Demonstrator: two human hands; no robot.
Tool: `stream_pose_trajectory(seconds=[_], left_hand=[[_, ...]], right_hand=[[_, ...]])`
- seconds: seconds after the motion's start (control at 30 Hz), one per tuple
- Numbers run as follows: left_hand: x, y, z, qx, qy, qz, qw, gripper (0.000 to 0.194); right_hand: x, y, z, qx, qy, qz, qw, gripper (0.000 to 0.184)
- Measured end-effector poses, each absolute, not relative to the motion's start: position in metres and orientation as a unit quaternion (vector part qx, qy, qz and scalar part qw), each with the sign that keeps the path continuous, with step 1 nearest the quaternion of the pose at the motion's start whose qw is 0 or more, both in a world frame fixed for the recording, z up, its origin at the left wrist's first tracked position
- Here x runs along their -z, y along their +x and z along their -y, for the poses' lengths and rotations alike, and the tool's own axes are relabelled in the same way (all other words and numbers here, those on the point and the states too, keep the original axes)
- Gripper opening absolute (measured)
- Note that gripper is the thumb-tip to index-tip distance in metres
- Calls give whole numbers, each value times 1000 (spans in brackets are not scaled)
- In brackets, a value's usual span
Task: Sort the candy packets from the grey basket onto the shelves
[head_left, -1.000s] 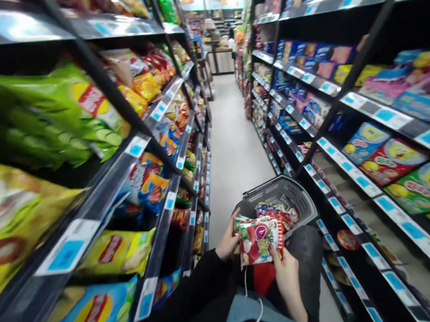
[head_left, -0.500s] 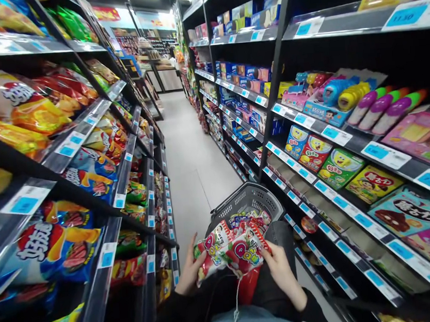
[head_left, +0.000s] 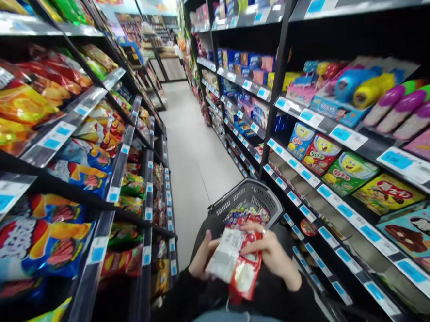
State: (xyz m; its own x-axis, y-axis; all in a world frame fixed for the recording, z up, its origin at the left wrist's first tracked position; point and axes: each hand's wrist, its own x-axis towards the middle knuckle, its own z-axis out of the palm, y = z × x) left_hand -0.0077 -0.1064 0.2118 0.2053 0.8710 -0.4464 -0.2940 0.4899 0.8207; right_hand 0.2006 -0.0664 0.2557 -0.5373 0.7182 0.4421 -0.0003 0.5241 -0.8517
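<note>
Two small snack packets are over my lap. One shows a silvery-white back, the silver packet [head_left: 224, 257]; beside it, partly overlapping, is a red packet [head_left: 244, 276] with a pale patch. My left hand [head_left: 202, 258] grips the silver packet's left edge, its thumb raised. From the right, my right hand [head_left: 275, 254] lies with its fingers across the red packet, a ring on one finger. Just beyond the hands stands a grey shopping basket [head_left: 272, 201], holding several colourful packets [head_left: 253, 215].
Shelves of chip bags [head_left: 65, 240] rise close on my left. On my right are shelves with boxed snacks [head_left: 350, 169] and purple-topped tubes [head_left: 408, 100]. The pale floor aisle [head_left: 185, 143] runs ahead to a counter [head_left: 171, 66], where a person [head_left: 176, 47] stands.
Both red-fronted packets were held face up side by side; now a silvery back shows on the left one. My right hand has moved over the red packet. The view has swung right.
</note>
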Motion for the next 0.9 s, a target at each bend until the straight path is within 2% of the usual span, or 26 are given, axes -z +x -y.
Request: stream_pose_trajectory(seconds=[0.07, 0.1, 0.23, 0.43, 0.53, 0.77, 0.9], left_hand=[[-224, 1, 104, -412, 246, -501, 720, 45], [-229, 4, 102, -409, 232, -511, 719, 44], [-245, 18, 94, -451, 213, -542, 677, 50], [-253, 29, 93, -496, 266, -566, 602, 44], [-253, 29, 95, -497, 293, -566, 589, 46], [-264, 27, 102, -477, 339, -519, 623, 56], [-263, 32, 105, -478, 345, -541, 600, 59]], right_hand=[[-256, 211, 58, -425, -264, 777, 383, 36], [-255, 215, 55, -421, -297, 763, 391, 33], [-252, 230, 56, -429, -404, 680, 437, 32], [-258, 238, 71, -500, -415, 645, 401, 41], [-257, 238, 71, -494, -442, 651, 369, 31], [-254, 238, 72, -537, -451, 603, 379, 19], [-260, 234, 74, -498, -481, 623, 365, 9]])
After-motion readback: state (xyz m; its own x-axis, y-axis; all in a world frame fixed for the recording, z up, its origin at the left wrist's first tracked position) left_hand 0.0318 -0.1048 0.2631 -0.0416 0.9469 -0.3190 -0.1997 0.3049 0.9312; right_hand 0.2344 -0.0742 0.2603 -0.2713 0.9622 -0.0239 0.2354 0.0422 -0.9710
